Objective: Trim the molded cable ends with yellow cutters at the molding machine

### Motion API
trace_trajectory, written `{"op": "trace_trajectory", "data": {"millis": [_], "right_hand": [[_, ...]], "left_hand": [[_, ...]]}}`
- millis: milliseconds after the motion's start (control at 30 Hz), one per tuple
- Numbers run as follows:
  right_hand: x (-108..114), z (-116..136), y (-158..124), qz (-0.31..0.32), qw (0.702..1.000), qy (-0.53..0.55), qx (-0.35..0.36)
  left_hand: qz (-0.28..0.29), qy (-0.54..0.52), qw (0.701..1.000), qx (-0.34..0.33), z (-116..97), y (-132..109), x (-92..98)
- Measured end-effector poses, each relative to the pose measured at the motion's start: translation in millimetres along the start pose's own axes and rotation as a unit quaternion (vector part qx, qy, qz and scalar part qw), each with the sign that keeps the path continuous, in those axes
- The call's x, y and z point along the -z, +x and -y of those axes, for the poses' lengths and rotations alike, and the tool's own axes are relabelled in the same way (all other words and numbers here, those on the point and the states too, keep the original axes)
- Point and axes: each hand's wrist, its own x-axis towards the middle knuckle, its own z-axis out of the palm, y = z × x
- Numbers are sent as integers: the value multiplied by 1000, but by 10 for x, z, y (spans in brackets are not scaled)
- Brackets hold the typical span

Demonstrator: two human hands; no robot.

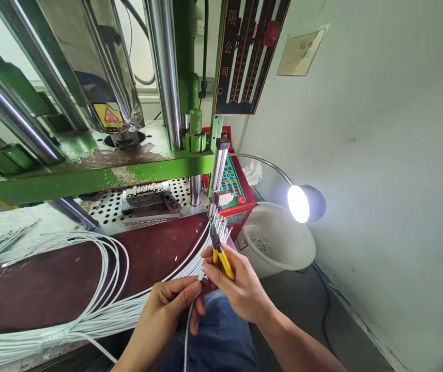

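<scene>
Between the thumb and fingers of my left hand (174,299) is the end of a white cable (186,336), which hangs down over my lap. A small white plug-like tip (201,275) shows at that end. My right hand (237,284) is closed around a pair of pliers or cutters (226,262) with yellow handles and dark jaws pointing up and away. The right thumb and finger come close to the white tip; whether they touch it I cannot tell. Just beyond the tool lies a bundle of white cables (196,263) with their ends fanned together.
A green press (151,173) with steel columns stands ahead, a metal mould (143,199) on its perforated bed. To the right are a red control box (240,194), a lit lamp (299,204) and a white bucket (283,253) holding small scraps. Coiled cables (107,263) cover the dark red board's left.
</scene>
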Motion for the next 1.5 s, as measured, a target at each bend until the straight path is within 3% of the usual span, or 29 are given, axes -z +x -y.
{"op": "trace_trajectory", "data": {"millis": [233,400,567,700,767,900,1000,1100,1267,1500], "right_hand": [[-9,-95,24,31,997,64,-9],[-27,-59,24,15,998,56,3],[-33,-96,59,27,998,46,-13],[-24,-114,0,24,996,-86,20],[6,-111,-65,10,972,-216,89],[115,-124,-173,26,868,-444,219],[175,-137,-198,33,807,-535,248],[181,-120,-205,26,769,-586,254],[145,-87,-205,29,734,-630,251],[142,-165,-196,19,739,-623,253]], "left_hand": [[7,-80,995,50,45,-19,13],[-26,61,998,-21,13,-61,16],[-70,164,979,-102,-15,-153,10],[-104,186,969,-126,-22,-183,5],[-128,168,971,-114,-20,-174,12],[-154,153,967,-130,10,-125,67],[-165,186,958,-145,32,-102,108],[-163,205,955,-140,26,-104,109],[-157,171,964,-127,0,-103,110],[-126,218,953,-167,51,-93,177]]}}
